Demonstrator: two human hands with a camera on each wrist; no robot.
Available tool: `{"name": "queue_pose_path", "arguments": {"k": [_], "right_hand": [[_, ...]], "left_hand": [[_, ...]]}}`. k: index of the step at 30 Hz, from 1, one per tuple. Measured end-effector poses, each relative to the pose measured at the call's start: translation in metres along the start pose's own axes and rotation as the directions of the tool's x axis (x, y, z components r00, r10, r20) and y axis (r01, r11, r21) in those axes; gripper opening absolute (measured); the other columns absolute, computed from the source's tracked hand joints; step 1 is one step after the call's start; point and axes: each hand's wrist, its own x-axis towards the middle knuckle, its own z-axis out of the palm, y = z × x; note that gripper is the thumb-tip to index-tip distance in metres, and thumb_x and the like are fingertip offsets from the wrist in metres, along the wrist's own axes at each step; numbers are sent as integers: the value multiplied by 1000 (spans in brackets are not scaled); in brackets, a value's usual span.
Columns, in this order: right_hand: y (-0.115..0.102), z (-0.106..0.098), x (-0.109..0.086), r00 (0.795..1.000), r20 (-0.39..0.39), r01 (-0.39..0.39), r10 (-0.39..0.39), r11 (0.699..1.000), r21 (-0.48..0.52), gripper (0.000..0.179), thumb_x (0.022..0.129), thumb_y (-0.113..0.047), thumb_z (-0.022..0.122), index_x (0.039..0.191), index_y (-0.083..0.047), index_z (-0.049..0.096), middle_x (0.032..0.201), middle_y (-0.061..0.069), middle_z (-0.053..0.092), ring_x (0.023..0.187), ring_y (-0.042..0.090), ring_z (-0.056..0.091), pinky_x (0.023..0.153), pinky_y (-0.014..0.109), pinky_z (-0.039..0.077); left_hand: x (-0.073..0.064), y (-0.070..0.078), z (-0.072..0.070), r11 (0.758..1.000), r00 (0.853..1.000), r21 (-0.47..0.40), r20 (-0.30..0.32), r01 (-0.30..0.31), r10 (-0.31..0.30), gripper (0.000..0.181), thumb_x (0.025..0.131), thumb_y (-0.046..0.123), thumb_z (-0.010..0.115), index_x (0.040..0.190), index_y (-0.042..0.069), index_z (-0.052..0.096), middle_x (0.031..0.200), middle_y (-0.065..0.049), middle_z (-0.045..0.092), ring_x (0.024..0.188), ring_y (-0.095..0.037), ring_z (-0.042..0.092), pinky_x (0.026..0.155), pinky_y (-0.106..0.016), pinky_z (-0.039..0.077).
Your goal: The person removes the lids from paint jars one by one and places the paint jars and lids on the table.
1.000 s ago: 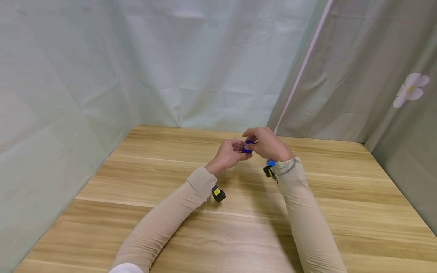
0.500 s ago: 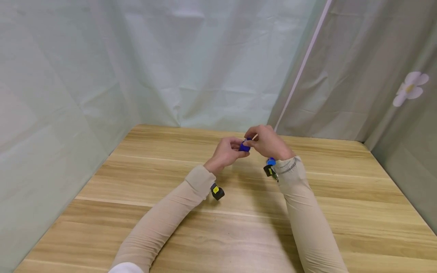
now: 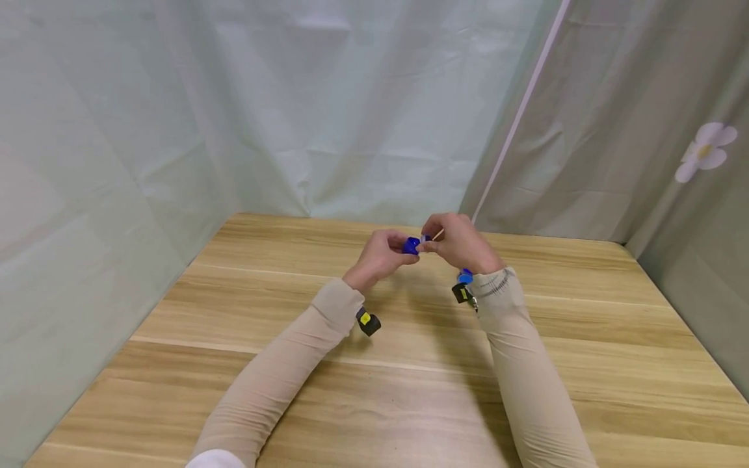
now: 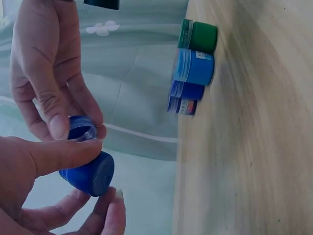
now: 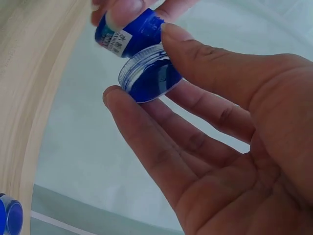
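Over the back of the table, my left hand grips a small blue paint jar between thumb and fingers. The jar's mouth is uncovered, and a white label with printed characters shows on its side in the right wrist view. Just beside it, my right hand pinches the jar's clear screw lid by its rim with thumb and fingertips. Blue paint coats the inside of the lid. Lid and jar are held close together; in the head view a narrow gap seems to lie between them.
Several lidded paint jars stand in a row on the wooden table: a green jar, a light blue jar and darker blue jars behind. My right wrist partly hides them in the head view. Curtains hang around the table.
The lid has come off the blue jar. My left hand has shifted slightly left and back with the jar, while my right hand stays nearly in place with the lid.
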Motion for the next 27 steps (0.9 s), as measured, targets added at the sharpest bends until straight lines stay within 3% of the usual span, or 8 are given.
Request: {"name": "queue_pose_path", "arguments": {"k": [6, 13, 21, 27], "right_hand": [[2, 2, 1, 1000, 24, -13, 13, 1000, 14, 29, 93, -15, 76, 118, -2, 70, 109, 16, 74, 99, 30, 74, 83, 43, 62], [4, 4, 3, 1000, 14, -22, 22, 1000, 9, 25, 91, -15, 78, 112, -2, 71, 106, 16, 76, 97, 29, 74, 81, 42, 62], [9, 8, 5, 1000, -12, -2, 2, 1000, -18, 25, 87, -14, 82, 104, -2, 69, 96, 14, 72, 83, 24, 68, 73, 35, 56], [11, 9, 4, 999, -14, -31, 31, 999, -19, 23, 87, -17, 83, 99, -1, 71, 92, 13, 73, 81, 24, 68, 72, 36, 56]], "left_hand": [[0, 1, -4, 999, 999, 38, -33, 10, -9, 30, 88, 12, 82, 115, 7, 72, 115, -9, 72, 105, -23, 64, 90, -36, 55], [0, 3, -3, 998, 998, 64, -53, 20, -16, 29, 87, 14, 83, 113, 10, 72, 120, -7, 70, 113, -27, 58, 96, -41, 52], [4, -3, 0, 993, 997, 119, -79, 17, -8, 29, 84, 15, 85, 110, 9, 73, 116, -8, 72, 111, -27, 59, 96, -41, 52], [6, -8, 1, 991, 995, 133, -103, 13, 1, 31, 83, 13, 86, 110, 9, 73, 114, -9, 73, 113, -27, 60, 102, -45, 51]]}}
